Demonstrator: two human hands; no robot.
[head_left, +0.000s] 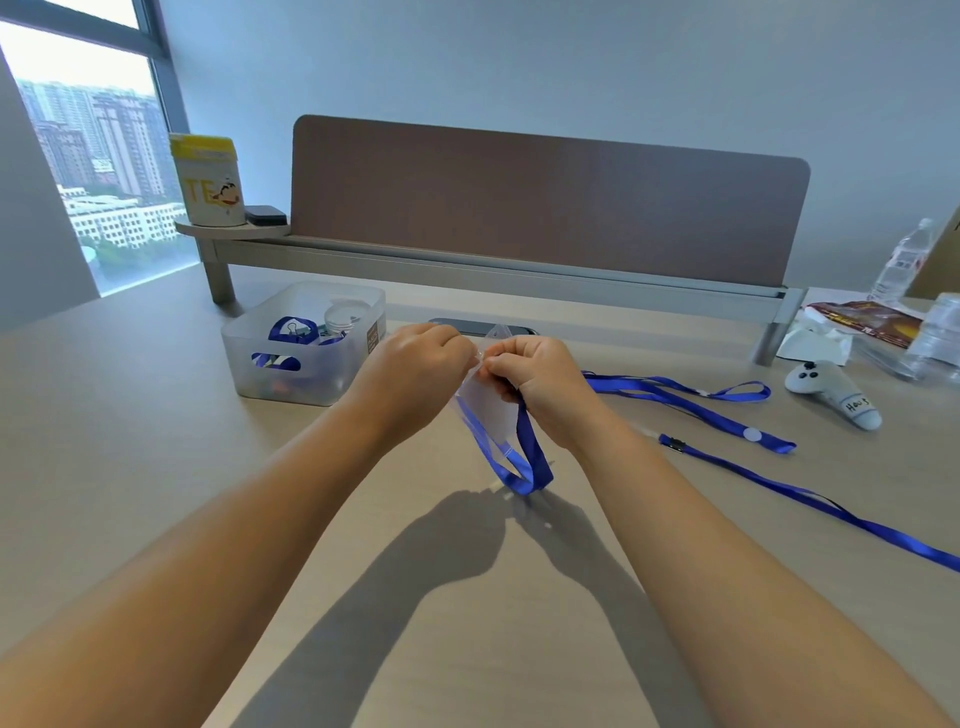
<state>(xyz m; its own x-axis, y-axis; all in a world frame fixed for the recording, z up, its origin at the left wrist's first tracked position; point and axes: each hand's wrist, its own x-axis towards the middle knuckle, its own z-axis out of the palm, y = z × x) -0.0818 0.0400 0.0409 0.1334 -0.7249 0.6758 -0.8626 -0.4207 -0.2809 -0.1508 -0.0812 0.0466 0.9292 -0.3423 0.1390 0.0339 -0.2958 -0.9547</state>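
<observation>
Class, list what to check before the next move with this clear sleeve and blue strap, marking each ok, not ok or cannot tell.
1. Left hand pinches the clear sleeve at its top: ok.
2. Right hand pinches it too: ok.
3. Blue strap hangs looped below the sleeve: ok.
4. Strap fastened to sleeve: cannot tell, fingers hide it.
5. Spare straps lie apart from the hands: ok.
</observation>
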